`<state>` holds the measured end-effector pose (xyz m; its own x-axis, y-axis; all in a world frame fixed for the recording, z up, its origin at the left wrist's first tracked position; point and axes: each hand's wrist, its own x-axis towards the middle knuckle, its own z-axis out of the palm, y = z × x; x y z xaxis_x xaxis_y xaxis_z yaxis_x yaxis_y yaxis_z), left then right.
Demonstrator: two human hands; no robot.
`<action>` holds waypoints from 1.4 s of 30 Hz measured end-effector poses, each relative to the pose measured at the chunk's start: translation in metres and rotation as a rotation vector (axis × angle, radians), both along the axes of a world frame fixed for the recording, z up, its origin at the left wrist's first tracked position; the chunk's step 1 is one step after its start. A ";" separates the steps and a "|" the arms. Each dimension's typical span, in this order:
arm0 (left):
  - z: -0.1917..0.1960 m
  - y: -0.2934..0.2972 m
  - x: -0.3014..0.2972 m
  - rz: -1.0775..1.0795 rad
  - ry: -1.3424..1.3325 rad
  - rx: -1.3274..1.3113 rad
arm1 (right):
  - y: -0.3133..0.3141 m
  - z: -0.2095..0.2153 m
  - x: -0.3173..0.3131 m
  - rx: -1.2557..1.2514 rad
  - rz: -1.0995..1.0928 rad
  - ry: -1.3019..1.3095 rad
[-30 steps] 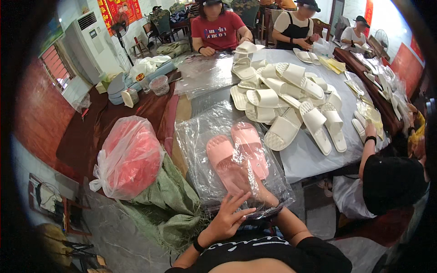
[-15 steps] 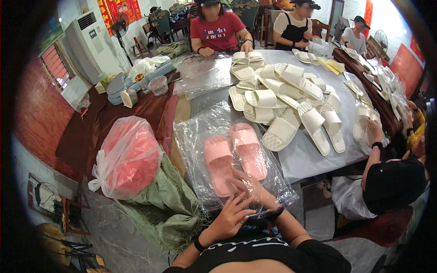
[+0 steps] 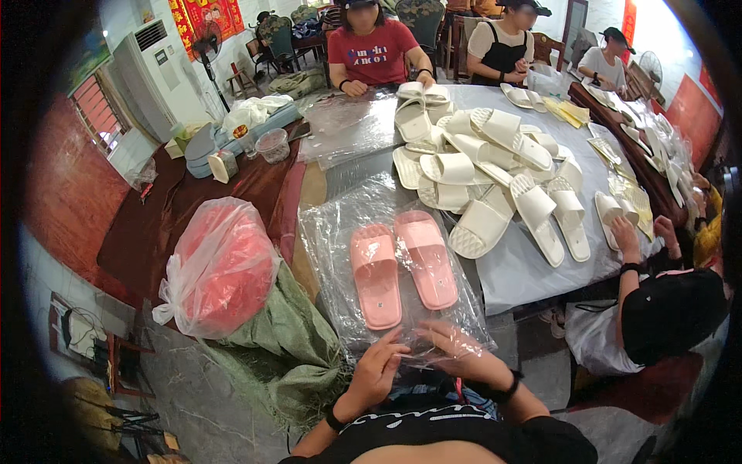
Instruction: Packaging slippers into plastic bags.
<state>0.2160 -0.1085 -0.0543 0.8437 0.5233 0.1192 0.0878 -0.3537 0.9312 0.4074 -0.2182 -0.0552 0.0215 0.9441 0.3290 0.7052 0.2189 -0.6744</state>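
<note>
while both the left hand point(image 3: 376, 371) and right hand point(image 3: 456, 348) pinch the clear bag's point(image 3: 340, 232) near edge, bagging the pink slippers point(image 3: 402, 267) seems underway; next needs the mouth held apart.

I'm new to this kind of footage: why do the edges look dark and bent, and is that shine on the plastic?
Head view: the fisheye lens darkens the corners and bends the table edge; daylight glares off the clear plastic bags around the pink slippers; the hands look sharp.
</note>
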 end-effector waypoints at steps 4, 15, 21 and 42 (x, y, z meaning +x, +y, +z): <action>-0.002 0.009 -0.010 0.007 -0.061 0.045 | -0.041 0.062 0.030 -0.474 0.368 0.627; -0.033 0.007 -0.014 0.597 0.118 -0.094 | -0.026 -0.015 0.069 -0.314 -0.775 0.632; -0.040 0.007 -0.006 0.485 0.103 -0.400 | -0.016 -0.014 0.063 -0.518 -0.605 0.791; -0.013 0.004 0.037 0.175 -0.284 -0.782 | 0.028 0.023 -0.019 -0.048 -0.180 0.120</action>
<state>0.2527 -0.1045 -0.0671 0.7357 0.6635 -0.1360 -0.1931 0.3979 0.8969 0.3887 -0.1905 -0.0324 0.2271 0.9361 0.2686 0.6438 0.0626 -0.7626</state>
